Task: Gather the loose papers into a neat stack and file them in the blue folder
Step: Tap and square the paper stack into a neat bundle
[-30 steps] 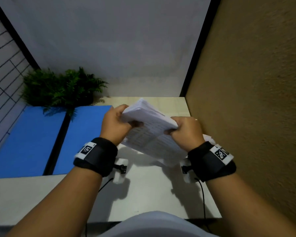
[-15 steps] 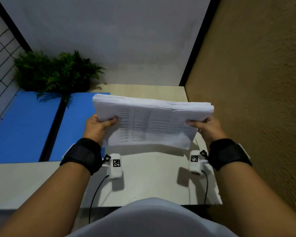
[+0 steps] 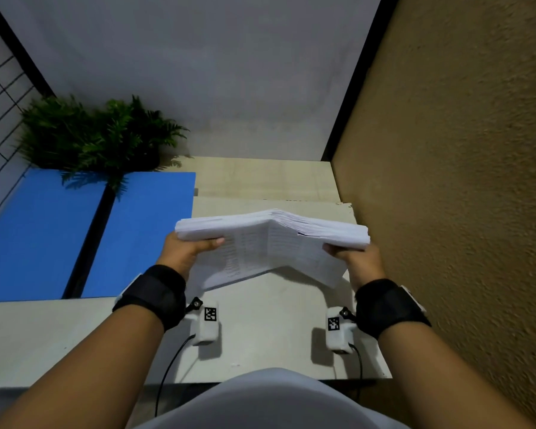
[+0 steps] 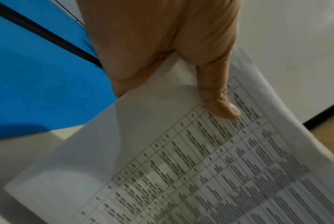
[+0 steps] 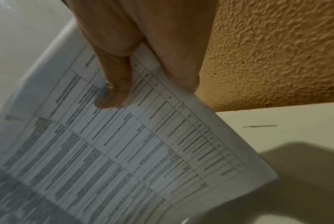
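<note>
The pale, matte tabletop [image 3: 260, 335] fills the middle of the head view, and on it, from about nine to eleven o'clock, lies the open blue card folder [image 3: 143, 230] with a dark spine down its centre, its far edge partly under a green fern-like plant [image 3: 99, 134] at eleven o'clock. The thick stack of white printed sheets [image 3: 276, 243] is held in the air above the table at roughly twelve o'clock, just right of the folder, bowed upward along its middle. Gathering looks done, since no loose sheets show on the table; squaring the edges seems unfinished, and filing into the folder is still to do. The left hand [image 3: 183, 252] grips the stack's left end, thumb [image 4: 222, 109] pressed on the printed face with the fingers hidden behind. The right hand [image 3: 358, 261] clamps the right end likewise, its thumb [image 5: 112, 98] on the table of text.
</note>
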`<state>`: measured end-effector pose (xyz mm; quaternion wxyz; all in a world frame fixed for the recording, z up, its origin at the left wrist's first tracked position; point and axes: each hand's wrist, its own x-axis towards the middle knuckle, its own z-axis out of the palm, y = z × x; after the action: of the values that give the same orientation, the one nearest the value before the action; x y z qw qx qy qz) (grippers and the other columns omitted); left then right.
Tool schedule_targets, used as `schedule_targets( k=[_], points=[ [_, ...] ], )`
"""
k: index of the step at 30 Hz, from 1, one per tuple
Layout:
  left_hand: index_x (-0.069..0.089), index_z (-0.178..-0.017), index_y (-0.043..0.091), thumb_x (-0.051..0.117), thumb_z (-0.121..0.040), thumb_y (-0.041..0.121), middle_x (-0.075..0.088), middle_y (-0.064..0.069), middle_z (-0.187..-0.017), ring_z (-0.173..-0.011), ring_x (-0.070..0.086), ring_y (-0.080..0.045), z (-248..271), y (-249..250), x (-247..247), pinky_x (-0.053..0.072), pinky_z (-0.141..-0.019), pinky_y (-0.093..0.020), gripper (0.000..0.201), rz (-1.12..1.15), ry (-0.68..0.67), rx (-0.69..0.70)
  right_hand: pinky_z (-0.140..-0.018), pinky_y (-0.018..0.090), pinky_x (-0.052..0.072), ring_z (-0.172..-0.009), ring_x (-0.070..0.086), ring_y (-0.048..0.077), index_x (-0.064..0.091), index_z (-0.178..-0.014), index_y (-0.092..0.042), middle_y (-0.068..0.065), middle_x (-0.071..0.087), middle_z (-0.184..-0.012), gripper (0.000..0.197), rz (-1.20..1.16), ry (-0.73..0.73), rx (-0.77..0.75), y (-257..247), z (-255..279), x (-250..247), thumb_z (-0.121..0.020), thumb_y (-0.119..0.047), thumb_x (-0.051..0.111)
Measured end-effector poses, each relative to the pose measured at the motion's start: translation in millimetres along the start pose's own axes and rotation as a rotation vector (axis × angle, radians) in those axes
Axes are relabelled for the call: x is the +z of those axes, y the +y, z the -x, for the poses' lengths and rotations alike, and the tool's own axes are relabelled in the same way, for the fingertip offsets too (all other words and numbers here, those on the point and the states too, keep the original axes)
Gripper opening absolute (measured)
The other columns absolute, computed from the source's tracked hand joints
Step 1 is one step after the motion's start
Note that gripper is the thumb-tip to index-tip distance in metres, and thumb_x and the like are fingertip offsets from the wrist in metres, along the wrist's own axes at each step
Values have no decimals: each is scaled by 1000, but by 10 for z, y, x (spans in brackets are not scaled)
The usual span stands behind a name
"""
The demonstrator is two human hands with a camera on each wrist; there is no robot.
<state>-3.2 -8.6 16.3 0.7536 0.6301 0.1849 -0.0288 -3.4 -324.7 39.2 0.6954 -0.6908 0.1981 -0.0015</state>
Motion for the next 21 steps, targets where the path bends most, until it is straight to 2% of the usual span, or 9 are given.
schedule_targets(
  k=[2,4,7,9,11,14,17,19,21],
  points=[
    [73,-100,9,93,-37,19,78,-6,-96,-91,72,-21,-30,47,-21,54,-77,-33,67,-12,-11,12,-55,14,52,-63,68,2,70,-82,-14,-10,73,-72,35,-21,-21,-26,-47,3,-47,-67,17,75],
    [71,-104,8,93,-38,19,76,-7,-100,-96,70,-24,-62,45,-40,54,-82,-35,71,-56,-22,15,-55,12,52,-67,68,2,68,-88,-13,-5,72,-80,39,-10,-32,-31,-37,-22,-105,-66,18,75],
    [68,-113,8,94,-42,16,74,-9,-109,-106,68,-27,-97,-31,-54,54,-90,-40,76,-88,-40,-8,-66,20,54,-84,64,15,64,-104,-7,6,69,-97,49,34,-33,7,87,-70,-146,-66,23,71],
    [68,-115,8,92,-49,8,74,-9,-111,-109,67,-26,-121,-81,-65,53,-90,-38,71,-95,-41,-24,-74,28,54,-91,65,23,63,-113,-2,9,70,-101,57,63,-30,35,169,-82,-116,-63,25,69],
    [69,-115,7,91,-50,6,74,-8,-110,-109,67,-25,-143,-118,-76,52,-87,-34,68,-93,-36,-37,-77,32,53,-96,65,27,64,-114,0,11,71,-102,59,59,-27,41,235,-104,-93,-61,25,68],
    [69,-113,9,90,-51,2,75,-5,-106,-106,67,-24,-131,-129,-67,52,-85,-33,66,-77,-32,-45,-75,31,52,-97,63,28,62,-117,1,14,69,-106,61,3,-1,46,230,-133,-120,-62,28,62],
    [68,-115,6,86,-59,-5,73,-7,-108,-106,66,-24,-127,-135,-55,52,-86,-34,61,-76,-38,-57,-74,29,54,-91,65,23,66,-111,0,12,71,-103,55,39,-68,20,139,-95,-131,-62,25,66],
    [67,-117,4,85,-60,-7,73,-10,-111,-107,66,-26,-143,-150,-61,52,-90,-37,60,-88,-37,-60,-69,23,54,-86,65,18,68,-100,-8,6,71,-95,48,52,-73,-14,59,-81,-136,-63,22,70],
    [67,-117,3,83,-60,-10,72,-12,-111,-108,65,-29,-148,-170,-64,52,-95,-43,60,-110,-33,-73,-69,24,52,-86,63,19,65,-91,-17,3,69,-91,47,71,-37,-37,-11,-108,-183,-62,19,75]
  ],
)
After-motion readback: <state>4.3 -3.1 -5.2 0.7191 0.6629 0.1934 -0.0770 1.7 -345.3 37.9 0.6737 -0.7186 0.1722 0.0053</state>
